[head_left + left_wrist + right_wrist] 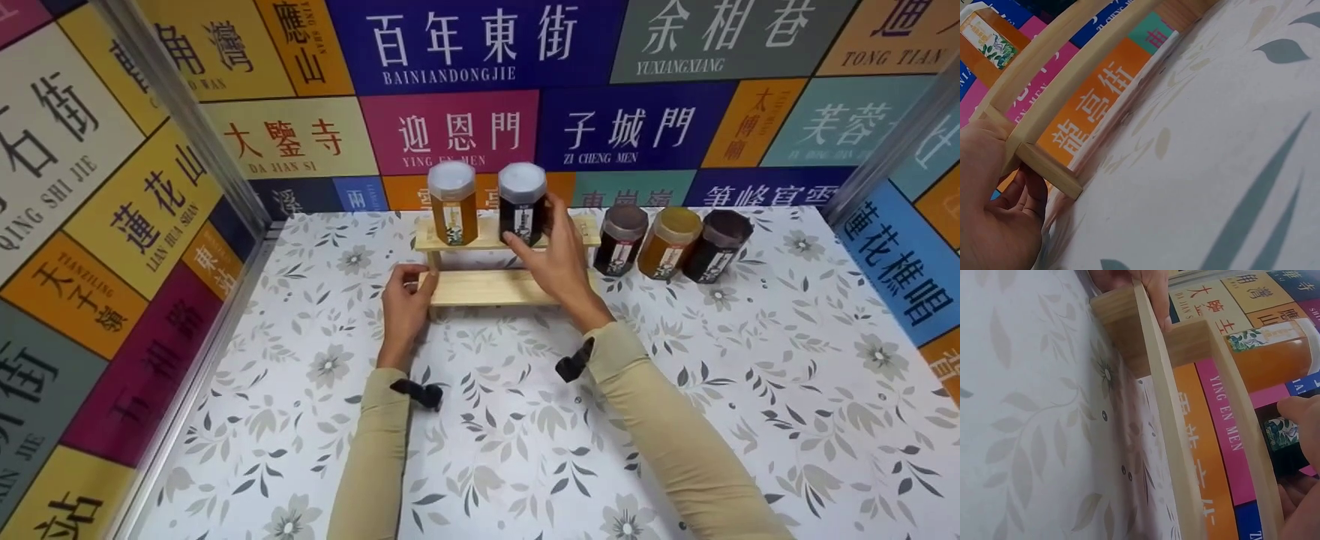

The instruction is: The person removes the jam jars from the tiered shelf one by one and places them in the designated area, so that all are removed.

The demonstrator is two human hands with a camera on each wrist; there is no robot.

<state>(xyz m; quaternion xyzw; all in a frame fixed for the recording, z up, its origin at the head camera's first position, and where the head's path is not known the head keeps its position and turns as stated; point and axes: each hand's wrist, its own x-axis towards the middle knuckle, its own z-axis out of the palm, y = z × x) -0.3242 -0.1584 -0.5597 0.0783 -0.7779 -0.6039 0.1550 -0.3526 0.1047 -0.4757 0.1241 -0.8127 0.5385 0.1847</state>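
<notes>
A two-tier wooden rack stands on the table. My left hand grips the left end of its lower step, thumb on top and fingers curled beneath, as the left wrist view shows. On the upper step an amber jar with a pale lid stands at the left. Right of it, my right hand holds a dark jar between thumb and fingers, at the upper step. Whether that jar's base touches the wood I cannot tell. In the right wrist view the dark jar is partly covered by the hand.
Right of the rack, a dark red jar, an amber jar and another dark jar stand close together on the table. The tabletop has a floral cover. Panels with printed characters rise behind and at both sides.
</notes>
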